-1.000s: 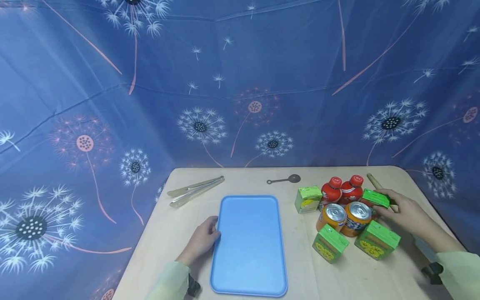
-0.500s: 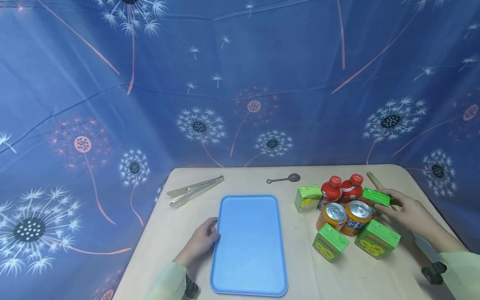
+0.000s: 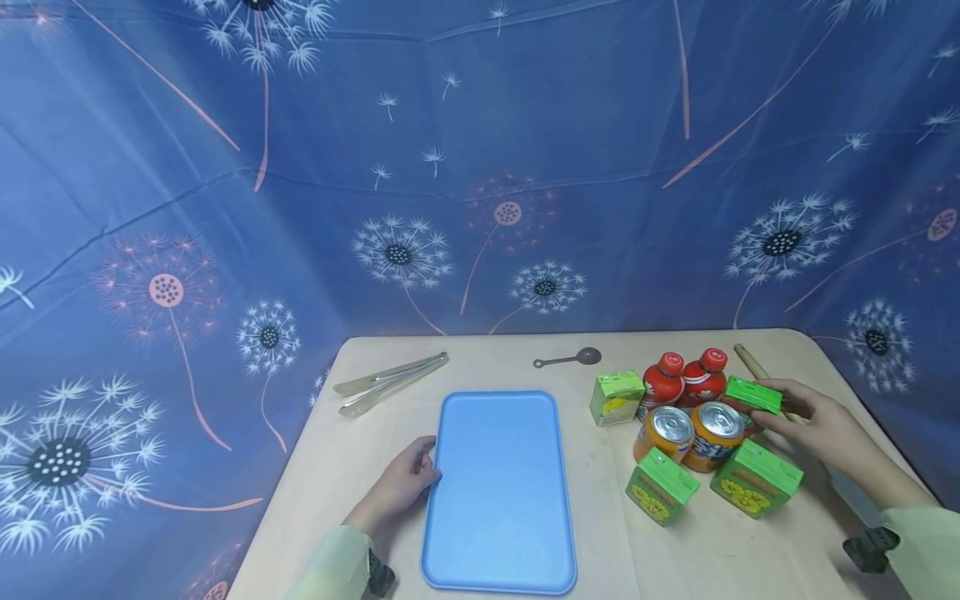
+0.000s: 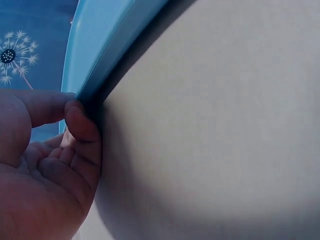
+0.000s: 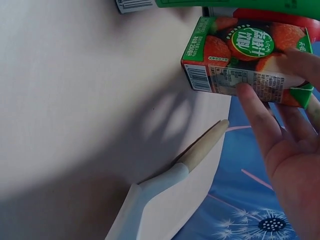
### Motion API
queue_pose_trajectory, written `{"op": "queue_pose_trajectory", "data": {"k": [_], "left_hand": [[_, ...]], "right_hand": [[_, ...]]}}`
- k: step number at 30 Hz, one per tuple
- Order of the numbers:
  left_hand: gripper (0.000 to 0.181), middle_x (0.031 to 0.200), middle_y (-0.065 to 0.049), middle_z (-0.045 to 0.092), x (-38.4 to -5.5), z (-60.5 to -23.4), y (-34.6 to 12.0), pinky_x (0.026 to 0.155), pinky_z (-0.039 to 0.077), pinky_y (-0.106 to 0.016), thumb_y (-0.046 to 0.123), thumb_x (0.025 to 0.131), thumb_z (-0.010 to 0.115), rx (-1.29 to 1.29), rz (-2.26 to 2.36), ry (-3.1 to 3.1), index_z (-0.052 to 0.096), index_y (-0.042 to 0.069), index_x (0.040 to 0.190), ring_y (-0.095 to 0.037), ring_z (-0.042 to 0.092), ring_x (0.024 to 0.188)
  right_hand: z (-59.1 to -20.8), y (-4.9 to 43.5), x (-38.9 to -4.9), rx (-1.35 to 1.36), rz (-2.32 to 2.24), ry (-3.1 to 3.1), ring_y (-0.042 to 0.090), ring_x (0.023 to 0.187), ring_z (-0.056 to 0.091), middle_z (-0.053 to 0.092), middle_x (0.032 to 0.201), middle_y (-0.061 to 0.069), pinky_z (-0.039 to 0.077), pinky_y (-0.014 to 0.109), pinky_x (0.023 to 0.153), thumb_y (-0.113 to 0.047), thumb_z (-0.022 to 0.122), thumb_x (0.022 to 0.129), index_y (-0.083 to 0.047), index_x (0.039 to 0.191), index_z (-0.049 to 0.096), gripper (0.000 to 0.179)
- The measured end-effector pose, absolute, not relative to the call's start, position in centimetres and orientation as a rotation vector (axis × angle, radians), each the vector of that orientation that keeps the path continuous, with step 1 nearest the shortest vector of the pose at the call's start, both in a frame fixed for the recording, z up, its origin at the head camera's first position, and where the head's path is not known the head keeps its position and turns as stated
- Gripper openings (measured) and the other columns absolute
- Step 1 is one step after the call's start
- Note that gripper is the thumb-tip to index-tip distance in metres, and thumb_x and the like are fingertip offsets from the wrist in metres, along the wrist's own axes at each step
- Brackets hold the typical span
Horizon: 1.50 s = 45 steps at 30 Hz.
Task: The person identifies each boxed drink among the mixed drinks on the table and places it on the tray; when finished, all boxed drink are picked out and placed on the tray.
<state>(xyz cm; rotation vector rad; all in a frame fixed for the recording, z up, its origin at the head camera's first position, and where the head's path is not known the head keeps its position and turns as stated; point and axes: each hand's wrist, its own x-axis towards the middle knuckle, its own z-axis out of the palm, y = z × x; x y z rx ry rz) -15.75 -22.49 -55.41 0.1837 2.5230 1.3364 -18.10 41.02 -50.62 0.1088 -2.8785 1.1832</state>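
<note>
"Where is the juice carton (image 3: 752, 395)?"
"Beside the red bottle (image 3: 703, 385) — right hand's grip (image 3: 831, 431) clamps it; left hand's grip (image 3: 401, 482) seemingly pinches the tray's edge (image 3: 432, 500)."
"Step?"
"Holding, I judge — next calls for careful clearance."

From the head I looked forward and down across the tabletop (image 3: 600, 546); both wrist views, nearer, shared it.

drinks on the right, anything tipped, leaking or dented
Nothing stands out: red bottles and orange cans stand upright, no leak or dent shows, and the carton in the right hand looks intact.
</note>
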Motion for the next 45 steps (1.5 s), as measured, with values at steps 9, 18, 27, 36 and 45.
{"op": "queue_pose_trajectory", "data": {"k": [9, 18, 27, 36, 45], "left_hand": [[0.061, 0.087, -0.002, 0.056, -15.83, -55.53, -22.62, 0.066, 0.047, -0.028, 0.012, 0.104, 0.061, 0.168, 1.362, 2.475, 0.036, -0.005, 0.157, -0.016, 0.056, 0.073], [0.060, 0.087, -0.002, 0.057, -15.85, -55.44, -22.57, 0.072, 0.045, -0.030, 0.012, 0.104, 0.062, 0.173, 1.338, 2.503, 0.037, -0.004, 0.156, -0.017, 0.056, 0.076], [0.060, 0.088, -0.002, 0.056, -15.89, -55.67, -22.62, 0.071, 0.045, -0.030, 0.011, 0.104, 0.061, 0.179, 1.344, 2.497, 0.036, -0.006, 0.156, -0.017, 0.055, 0.077], [0.060, 0.089, -0.002, 0.057, -15.94, -55.65, -22.56, 0.073, 0.046, -0.032, 0.012, 0.104, 0.062, 0.179, 1.338, 2.505, 0.037, -0.005, 0.156, -0.017, 0.056, 0.078], [0.060, 0.089, -0.003, 0.056, -15.93, -55.63, -22.60, 0.068, 0.046, -0.028, 0.010, 0.104, 0.061, 0.197, 1.359, 2.488, 0.036, -0.006, 0.156, -0.017, 0.056, 0.076]], "right_hand": [[-50.58, 41.15, -18.09, 0.094, 1.201, -2.891, 0.072, 0.123, 0.041, 0.044, 0.145, 0.039, 0.039, 0.082, 0.083, -0.035, 0.073, 0.100, 0.006, 0.152, 0.043, 0.072], [-50.56, 41.17, -18.19, 0.047, 1.164, -2.894, 0.073, 0.122, 0.041, 0.046, 0.142, 0.041, 0.039, 0.081, 0.084, -0.038, 0.073, 0.100, 0.005, 0.150, 0.046, 0.071], [-50.52, 41.01, -18.16, 0.038, 1.177, -2.879, 0.073, 0.122, 0.042, 0.047, 0.141, 0.041, 0.040, 0.081, 0.085, -0.037, 0.073, 0.100, 0.006, 0.149, 0.047, 0.070], [-50.46, 40.83, -18.14, 0.041, 1.171, -2.871, 0.071, 0.122, 0.043, 0.049, 0.139, 0.040, 0.041, 0.079, 0.084, -0.037, 0.071, 0.101, 0.005, 0.149, 0.048, 0.068], [-50.43, 40.94, -17.85, 0.039, 1.168, -2.853, 0.066, 0.124, 0.046, 0.051, 0.139, 0.037, 0.042, 0.078, 0.083, -0.041, 0.070, 0.101, 0.004, 0.150, 0.047, 0.070]]}}
